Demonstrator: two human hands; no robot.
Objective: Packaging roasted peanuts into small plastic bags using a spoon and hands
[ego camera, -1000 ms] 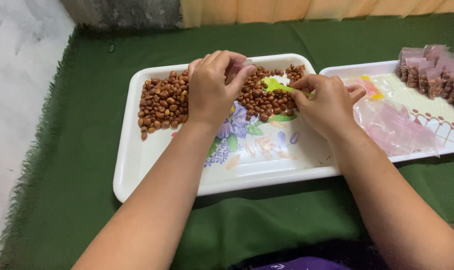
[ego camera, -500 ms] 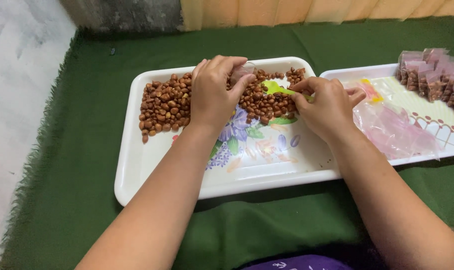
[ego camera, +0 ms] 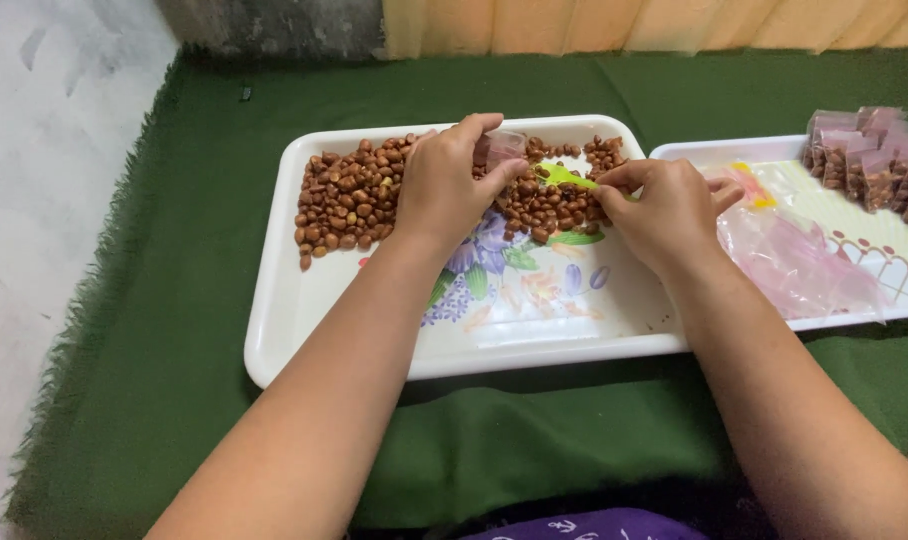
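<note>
1. Over the white rectangular plastic tray (ego camera: 274, 330), a small clear plastic pouch (ego camera: 502, 148) is pinched by the left hand (ego camera: 449, 185) above the brown roasted peanuts (ego camera: 349, 195); free tray floor lies nearer.
2. A small green plastic scoop (ego camera: 564, 177) is clamped by the right hand (ego camera: 664, 210), as before.

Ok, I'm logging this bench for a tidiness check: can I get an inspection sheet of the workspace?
Surface: green cloth with a frayed edge, spread over the work area.
Job's things: white tray with a flower print holds a heap of nuts; a small clear bag and a green scoop sit over the heap.
Clutter: second tray with empty bags and filled bags.
Grippers: left hand holds the small clear bag; right hand holds the green scoop.
Cables: nothing seen.
Surroundings: pale floor at left, yellow curtain behind.
</note>
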